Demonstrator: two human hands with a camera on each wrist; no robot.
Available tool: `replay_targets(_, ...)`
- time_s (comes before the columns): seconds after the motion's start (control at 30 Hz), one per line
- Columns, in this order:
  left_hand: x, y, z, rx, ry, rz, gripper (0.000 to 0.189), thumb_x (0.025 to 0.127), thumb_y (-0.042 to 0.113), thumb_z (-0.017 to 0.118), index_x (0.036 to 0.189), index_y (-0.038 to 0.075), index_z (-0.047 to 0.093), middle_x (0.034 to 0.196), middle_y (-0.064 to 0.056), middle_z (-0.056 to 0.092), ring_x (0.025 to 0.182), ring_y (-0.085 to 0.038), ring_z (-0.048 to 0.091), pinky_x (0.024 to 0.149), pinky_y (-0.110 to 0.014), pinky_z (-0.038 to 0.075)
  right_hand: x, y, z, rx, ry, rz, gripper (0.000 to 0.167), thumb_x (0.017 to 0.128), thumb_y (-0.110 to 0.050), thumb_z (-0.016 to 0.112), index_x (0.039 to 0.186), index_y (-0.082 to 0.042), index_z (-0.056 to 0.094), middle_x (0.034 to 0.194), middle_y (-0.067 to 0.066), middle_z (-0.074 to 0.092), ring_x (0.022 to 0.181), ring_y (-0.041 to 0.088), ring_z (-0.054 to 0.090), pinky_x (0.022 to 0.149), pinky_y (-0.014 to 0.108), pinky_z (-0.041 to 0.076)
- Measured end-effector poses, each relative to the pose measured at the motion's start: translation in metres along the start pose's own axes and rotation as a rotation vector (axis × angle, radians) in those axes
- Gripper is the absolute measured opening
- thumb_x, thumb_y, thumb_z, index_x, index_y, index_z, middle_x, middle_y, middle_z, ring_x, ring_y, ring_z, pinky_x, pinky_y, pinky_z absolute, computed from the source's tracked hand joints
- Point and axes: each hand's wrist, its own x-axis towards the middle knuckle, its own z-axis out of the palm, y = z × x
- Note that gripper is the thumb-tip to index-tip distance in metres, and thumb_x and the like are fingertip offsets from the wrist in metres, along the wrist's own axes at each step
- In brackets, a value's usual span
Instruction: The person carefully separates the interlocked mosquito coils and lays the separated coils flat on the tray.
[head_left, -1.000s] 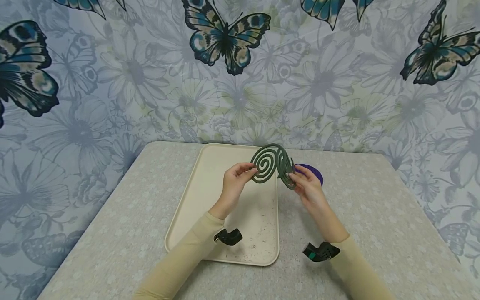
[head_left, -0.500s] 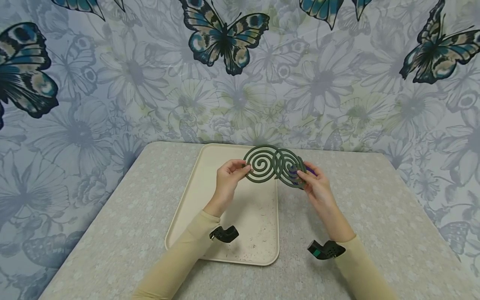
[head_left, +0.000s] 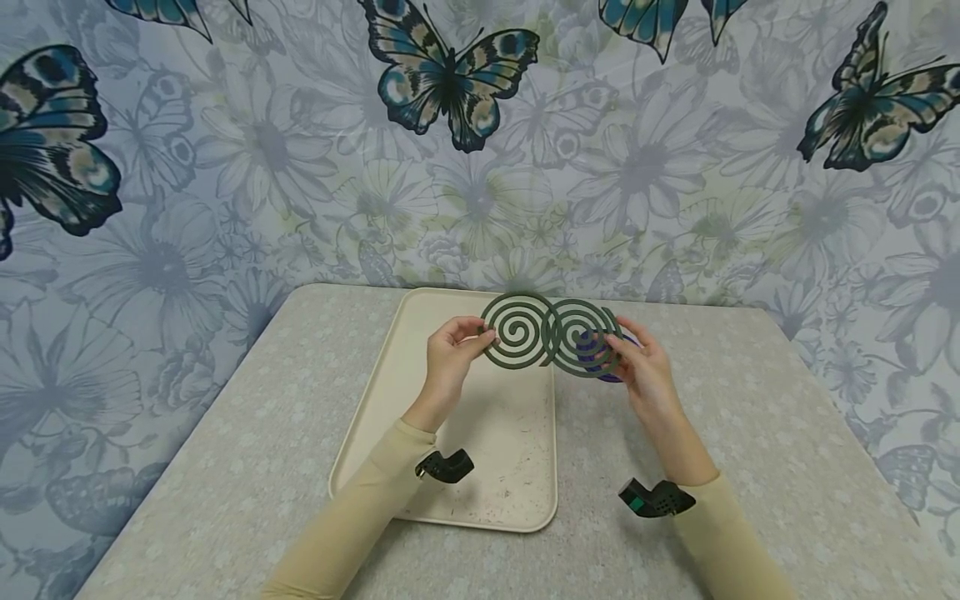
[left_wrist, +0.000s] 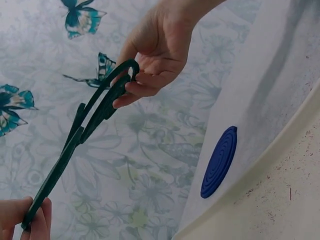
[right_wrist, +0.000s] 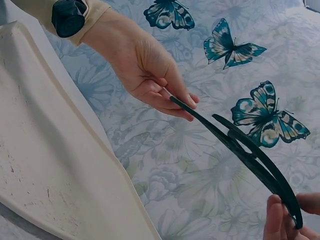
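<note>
The green coils [head_left: 552, 333] have a dull, matt finish; the blue-purple coil [left_wrist: 219, 162] at the right looks matt and ridged. The left tray [head_left: 495, 433] resembles smooth plastic, the near sleeves [head_left: 352, 517] soft cloth.

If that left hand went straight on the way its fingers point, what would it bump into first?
The left hand pinches the green spirals; beyond them, the right hand looks first in line, though depth is hard to judge.
</note>
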Motion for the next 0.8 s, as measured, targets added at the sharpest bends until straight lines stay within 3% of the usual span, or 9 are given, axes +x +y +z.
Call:
replay_targets(0.2, 0.000, 0.004, -0.002, 0.007, -0.003, -0.044, 0.041, 0.082, -0.004, 0.069, 0.121, 0.000, 0.057, 0.083, 0.000, 0.067, 0.068, -0.007, 0.068, 0.075, -0.023, 0.058, -0.001, -0.002, -0.005, -0.072, -0.043, -0.044, 0.038, 0.094, 0.001, 0.055, 0.129, -0.009, 0.044, 0.079, -0.006, 0.073, 0.069, 0.006, 0.069, 0.061, 0.016, 0.056)
replay_targets(0.33, 0.000, 0.007, -0.003, 0.068, -0.045, -0.083, 0.049, 0.082, -0.003, 0.069, 0.127, 0.009, 0.056, 0.079, 0.001, 0.068, 0.068, -0.008, 0.068, 0.076, -0.026, 0.059, 0.000, -0.003, -0.008, -0.060, -0.054, -0.027, 0.034, 0.093, 0.003, 0.054, 0.124, -0.010, 0.047, 0.080, -0.004, 0.074, 0.068, 0.006, 0.070, 0.058, 0.017, 0.056)
replay_targets(0.43, 0.002, 0.008, -0.005, 0.131, -0.081, -0.105, 0.046, 0.083, 0.002, 0.068, 0.127, 0.010, 0.058, 0.076, 0.007, 0.067, 0.068, -0.007, 0.067, 0.076, -0.027, 0.059, 0.000, -0.005, -0.010, -0.031, -0.072, -0.012, 0.032, 0.093, 0.005, 0.053, 0.122, -0.009, 0.047, 0.078, -0.002, 0.075, 0.065, 0.008, 0.070, 0.057, 0.018, 0.056)
replay_targets(0.6, 0.004, 0.008, -0.007, 0.212, -0.131, -0.107, 0.037, 0.088, 0.011, 0.066, 0.125, 0.009, 0.061, 0.070, 0.012, 0.066, 0.060, -0.005, 0.062, 0.065, -0.021, 0.056, 0.000, -0.009, -0.013, -0.009, -0.100, 0.000, 0.031, 0.093, 0.006, 0.052, 0.122, -0.007, 0.047, 0.078, 0.001, 0.075, 0.063, 0.011, 0.070, 0.056, 0.018, 0.055)
replay_targets(0.8, 0.005, 0.007, -0.011, 0.246, -0.243, -0.070, 0.040, 0.090, 0.016, 0.066, 0.128, 0.007, 0.059, 0.064, 0.009, 0.063, 0.053, -0.005, 0.060, 0.058, -0.018, 0.053, 0.000, -0.011, -0.016, -0.107, -0.105, 0.004, 0.033, 0.093, 0.000, 0.057, 0.123, -0.011, 0.049, 0.078, -0.003, 0.074, 0.064, 0.009, 0.070, 0.059, 0.018, 0.056)
